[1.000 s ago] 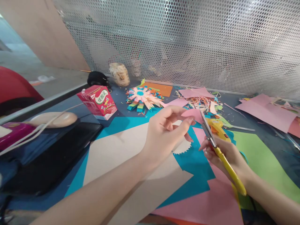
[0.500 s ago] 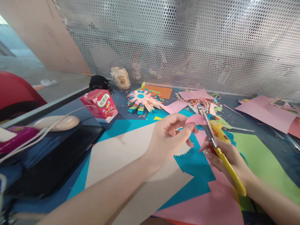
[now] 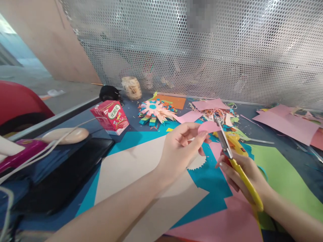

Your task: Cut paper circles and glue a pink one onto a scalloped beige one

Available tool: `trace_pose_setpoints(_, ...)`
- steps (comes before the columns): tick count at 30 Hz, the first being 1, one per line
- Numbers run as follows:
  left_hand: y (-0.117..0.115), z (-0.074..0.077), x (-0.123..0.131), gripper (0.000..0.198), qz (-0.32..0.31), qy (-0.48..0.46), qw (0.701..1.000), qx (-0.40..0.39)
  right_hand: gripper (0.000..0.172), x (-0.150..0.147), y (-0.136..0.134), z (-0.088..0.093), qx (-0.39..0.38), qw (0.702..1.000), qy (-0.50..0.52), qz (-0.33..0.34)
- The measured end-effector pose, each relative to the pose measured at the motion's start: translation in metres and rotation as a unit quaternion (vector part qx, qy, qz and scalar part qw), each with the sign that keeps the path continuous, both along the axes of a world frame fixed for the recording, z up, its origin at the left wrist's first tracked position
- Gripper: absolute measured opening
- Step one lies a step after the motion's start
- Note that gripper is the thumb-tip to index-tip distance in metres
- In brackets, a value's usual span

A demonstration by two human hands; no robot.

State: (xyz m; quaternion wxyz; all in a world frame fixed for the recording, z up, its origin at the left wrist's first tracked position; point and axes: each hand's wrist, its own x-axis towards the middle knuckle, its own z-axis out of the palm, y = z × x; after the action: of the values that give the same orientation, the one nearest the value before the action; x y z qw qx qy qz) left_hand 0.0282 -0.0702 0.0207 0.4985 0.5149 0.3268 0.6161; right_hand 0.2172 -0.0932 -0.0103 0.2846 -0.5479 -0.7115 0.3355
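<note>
Between the thumb and fingers of my left hand is a small pink paper piece with a rounded edge. My right hand grips yellow-handled scissors, their blades pointing up and away at the paper's right edge. Whether the blades touch the paper I cannot tell. Beneath my hands lie a large off-white sheet, a blue sheet and a pink sheet. A pale piece with a toothed edge shows under my left hand.
A layered paper flower and a pink drink carton stand farther back. Paper scraps and a yellow glue gun lie beyond my right hand. A black tablet-like slab is at left; a perforated metal panel rises behind.
The view has shifted slightly, so the background sits a little lower and to the right. My left hand still holds the pink paper, and the scissors stay beside it.
</note>
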Motion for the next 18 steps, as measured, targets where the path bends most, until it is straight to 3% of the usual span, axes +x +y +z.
trace_pose_setpoints(13, 0.0083, -0.0068, -0.0036, 0.007, 0.032, -0.008, 0.999, 0.031, 0.041, 0.0027, -0.0003, -0.0005, 0.003, 0.999, -0.037, 0.008)
trace_pose_setpoints(18, 0.0066, -0.0029, -0.0017, 0.020, 0.008, -0.066, 0.997, 0.025, 0.039, 0.0023, 0.0016, -0.0028, 0.004, 0.999, -0.053, 0.010)
